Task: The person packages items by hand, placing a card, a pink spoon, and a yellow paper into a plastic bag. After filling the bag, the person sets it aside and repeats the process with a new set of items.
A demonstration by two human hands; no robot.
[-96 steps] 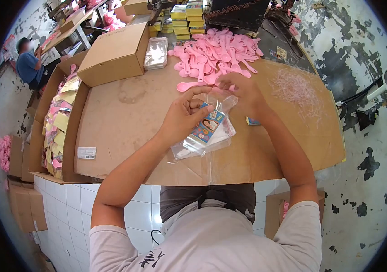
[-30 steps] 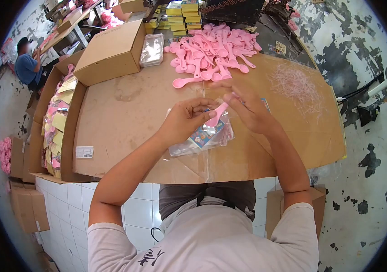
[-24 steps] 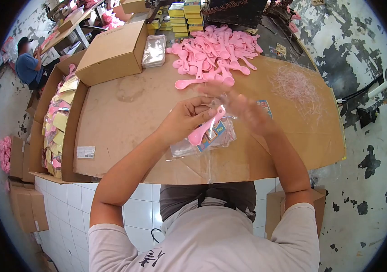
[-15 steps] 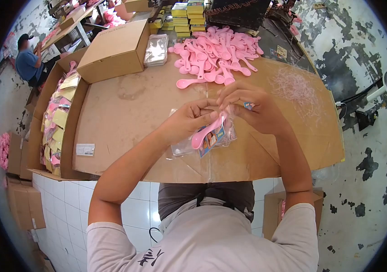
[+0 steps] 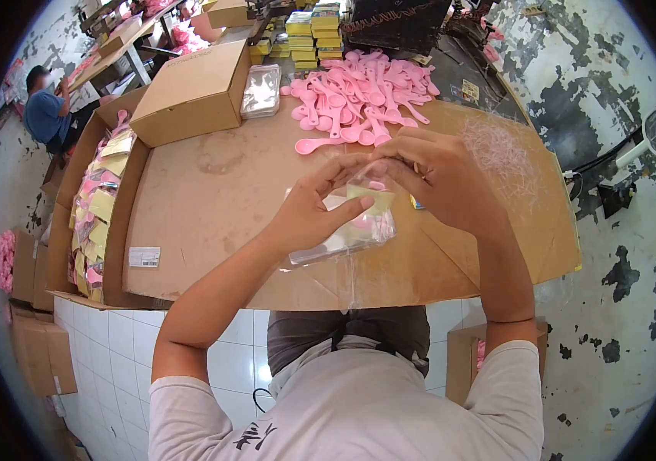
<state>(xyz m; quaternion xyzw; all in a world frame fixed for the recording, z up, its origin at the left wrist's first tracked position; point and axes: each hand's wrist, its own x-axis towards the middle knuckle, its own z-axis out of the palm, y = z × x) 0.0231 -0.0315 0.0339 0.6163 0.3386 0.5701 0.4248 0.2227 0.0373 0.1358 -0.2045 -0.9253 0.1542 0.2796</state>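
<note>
My left hand (image 5: 309, 211) and my right hand (image 5: 439, 180) both grip a small clear plastic bag (image 5: 366, 211) over a cardboard-covered table (image 5: 213, 192). Inside the bag I see a pink spoon and a card with a yellowish face. The left thumb presses the bag's front, and the right fingers pinch its top edge. Under the hands lies a stack of clear bags (image 5: 320, 250). A pile of pink spoons (image 5: 359, 96) lies beyond the hands.
A closed cardboard box (image 5: 193, 92) and a clear tray (image 5: 260, 88) sit at the back left. An open carton (image 5: 101, 211) of filled packets stands left of the table. Thin plastic ties (image 5: 501, 154) lie at right. Another person (image 5: 44, 111) sits far left.
The pink spoon, held at the bag's mouth a second ago, has slid inside the bag. The card now shows its yellowish side. Both hands have closed around the bag's top.
</note>
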